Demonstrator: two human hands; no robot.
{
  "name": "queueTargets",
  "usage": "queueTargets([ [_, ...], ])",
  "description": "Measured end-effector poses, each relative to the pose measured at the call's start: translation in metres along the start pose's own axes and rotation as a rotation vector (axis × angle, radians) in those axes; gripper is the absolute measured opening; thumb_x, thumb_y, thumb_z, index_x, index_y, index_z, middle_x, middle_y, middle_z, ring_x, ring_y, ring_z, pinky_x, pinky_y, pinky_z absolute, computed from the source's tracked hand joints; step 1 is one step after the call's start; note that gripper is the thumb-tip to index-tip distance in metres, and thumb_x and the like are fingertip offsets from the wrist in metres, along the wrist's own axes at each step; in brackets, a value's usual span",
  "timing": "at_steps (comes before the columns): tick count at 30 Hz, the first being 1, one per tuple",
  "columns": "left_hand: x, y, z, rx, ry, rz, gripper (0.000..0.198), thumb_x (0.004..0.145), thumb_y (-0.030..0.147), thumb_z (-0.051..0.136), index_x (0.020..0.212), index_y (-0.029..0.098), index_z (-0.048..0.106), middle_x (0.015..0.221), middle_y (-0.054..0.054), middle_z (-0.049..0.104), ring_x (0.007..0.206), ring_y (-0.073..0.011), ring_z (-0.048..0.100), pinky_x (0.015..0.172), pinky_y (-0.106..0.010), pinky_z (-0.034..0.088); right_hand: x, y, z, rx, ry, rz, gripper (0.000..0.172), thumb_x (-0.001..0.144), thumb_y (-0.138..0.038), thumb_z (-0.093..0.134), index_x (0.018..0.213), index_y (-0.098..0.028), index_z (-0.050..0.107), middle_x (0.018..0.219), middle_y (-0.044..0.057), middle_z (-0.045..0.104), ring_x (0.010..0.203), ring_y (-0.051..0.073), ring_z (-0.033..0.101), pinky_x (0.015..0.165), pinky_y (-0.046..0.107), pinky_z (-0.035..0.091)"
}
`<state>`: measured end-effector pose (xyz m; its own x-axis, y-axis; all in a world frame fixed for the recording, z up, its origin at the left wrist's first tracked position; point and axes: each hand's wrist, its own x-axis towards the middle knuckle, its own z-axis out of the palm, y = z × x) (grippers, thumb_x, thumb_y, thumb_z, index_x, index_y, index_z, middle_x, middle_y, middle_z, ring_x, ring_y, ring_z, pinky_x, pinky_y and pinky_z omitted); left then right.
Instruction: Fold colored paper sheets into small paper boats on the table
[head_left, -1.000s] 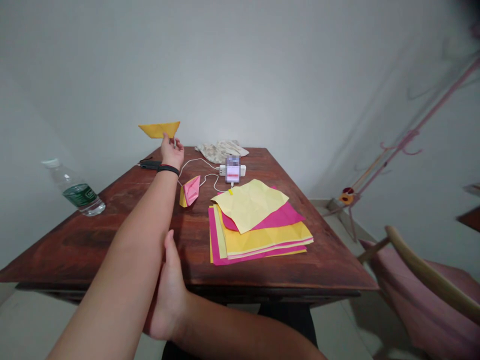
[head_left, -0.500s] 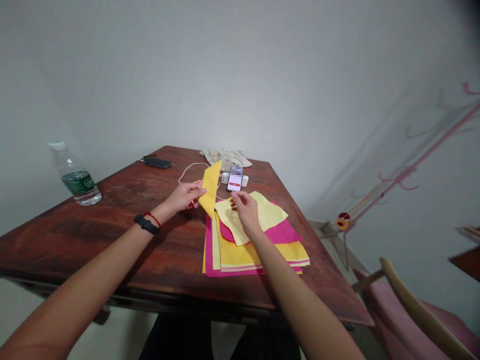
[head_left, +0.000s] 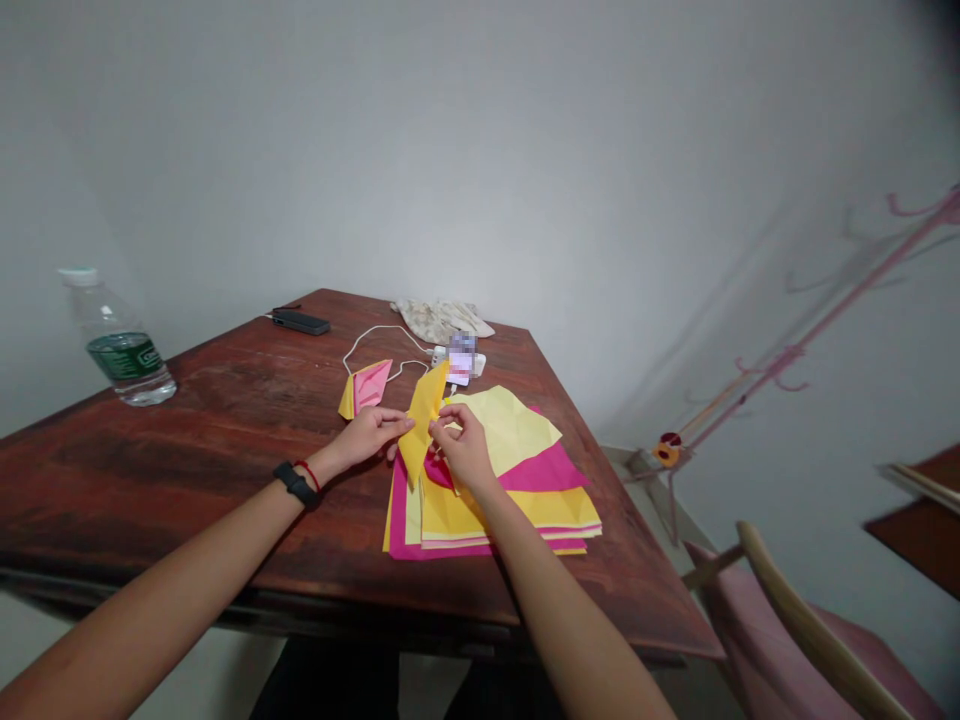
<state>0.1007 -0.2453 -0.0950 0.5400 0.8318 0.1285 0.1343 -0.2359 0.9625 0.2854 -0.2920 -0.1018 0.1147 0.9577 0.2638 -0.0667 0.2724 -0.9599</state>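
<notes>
Between my hands a folded yellow sheet of paper (head_left: 421, 425) is held up, tilted, above the left edge of a paper stack. My left hand (head_left: 369, 434) pinches its left side between thumb and fingers. On the right side, my right hand (head_left: 463, 446) has its fingertips closed at the paper's edge. Below lies the stack of coloured paper (head_left: 517, 515) in yellow, pink and cream, with a loose cream sheet (head_left: 517, 425) on top. Just beyond my left hand stands a folded pink and yellow paper piece (head_left: 369, 386).
A water bottle (head_left: 127, 350) stands at the table's left edge. Toward the back are a black device (head_left: 300, 321), a phone (head_left: 460, 366) leaning by a white power strip, a white cable (head_left: 352, 345) and a crumpled cloth (head_left: 442, 320). A chair (head_left: 795, 620) is at the right.
The folded yellow paper has come lower, and my right hand has moved left to its edge. The pink and yellow folded piece now shows behind my left hand. The view has shifted slightly.
</notes>
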Motion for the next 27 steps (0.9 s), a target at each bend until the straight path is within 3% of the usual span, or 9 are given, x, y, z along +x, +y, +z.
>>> queueTargets([
  [3,0.002,-0.001,0.003,-0.020,0.058,0.001,0.038,0.083,0.055,0.062,0.080,0.017,0.067,0.045,0.002,0.057,0.035,-0.0099,0.042,0.040,-0.022,0.027,-0.002,0.003,0.000,-0.031,0.033,-0.006,0.037,0.073,-0.046,0.075,0.089,-0.022,0.051,0.065,-0.008,0.056,0.045,0.008,0.053,0.043,0.019,0.041],
  [6,0.003,-0.002,0.001,-0.033,0.100,0.011,0.038,0.083,0.055,0.062,0.084,0.017,0.067,0.045,0.002,0.058,0.035,-0.0103,0.044,0.040,-0.022,0.028,-0.003,0.003,0.002,-0.057,-0.018,0.061,0.037,0.078,-0.054,0.069,0.085,-0.020,0.057,0.052,-0.007,0.052,0.041,0.010,0.048,0.042,0.020,0.038],
  [12,0.003,-0.002,-0.004,0.001,0.070,0.028,0.041,0.080,0.056,0.065,0.083,0.015,0.068,0.047,0.001,0.059,0.040,-0.0116,0.050,0.043,-0.022,0.031,0.001,0.004,0.002,-0.114,-0.048,-0.002,0.040,0.073,-0.057,0.071,0.077,-0.017,0.068,0.060,-0.001,0.059,0.051,0.011,0.049,0.047,0.022,0.036],
  [15,0.002,-0.003,-0.004,-0.017,0.046,0.035,0.039,0.081,0.055,0.066,0.082,0.016,0.068,0.048,0.001,0.059,0.041,-0.0115,0.050,0.043,-0.022,0.031,0.002,0.009,0.001,-0.035,-0.074,0.058,0.042,0.078,-0.058,0.065,0.070,-0.017,0.064,0.051,-0.003,0.053,0.042,0.009,0.041,0.042,0.022,0.030],
  [18,0.002,-0.002,-0.004,-0.032,0.050,0.031,0.037,0.082,0.054,0.065,0.082,0.016,0.069,0.048,0.001,0.059,0.039,-0.0110,0.048,0.042,-0.022,0.029,0.002,0.013,0.001,0.071,-0.109,0.123,0.041,0.081,-0.058,0.062,0.076,-0.017,0.064,0.049,-0.005,0.051,0.036,0.007,0.033,0.038,0.021,0.023],
  [23,0.001,0.001,-0.003,-0.029,0.038,0.031,0.037,0.081,0.054,0.065,0.083,0.018,0.072,0.050,0.000,0.060,0.041,-0.0118,0.048,0.042,-0.023,0.030,0.001,0.014,0.003,0.052,-0.095,0.069,0.034,0.069,-0.047,0.077,0.081,-0.016,0.067,0.058,-0.004,0.057,0.046,0.007,0.043,0.045,0.019,0.031],
  [27,0.001,0.000,-0.002,-0.035,0.011,0.029,0.039,0.081,0.056,0.064,0.082,0.017,0.072,0.051,-0.001,0.061,0.042,-0.0124,0.050,0.042,-0.023,0.032,0.000,0.008,0.003,-0.003,-0.082,0.074,0.038,0.070,-0.053,0.075,0.074,-0.016,0.067,0.056,-0.003,0.056,0.047,0.008,0.044,0.046,0.021,0.032],
])
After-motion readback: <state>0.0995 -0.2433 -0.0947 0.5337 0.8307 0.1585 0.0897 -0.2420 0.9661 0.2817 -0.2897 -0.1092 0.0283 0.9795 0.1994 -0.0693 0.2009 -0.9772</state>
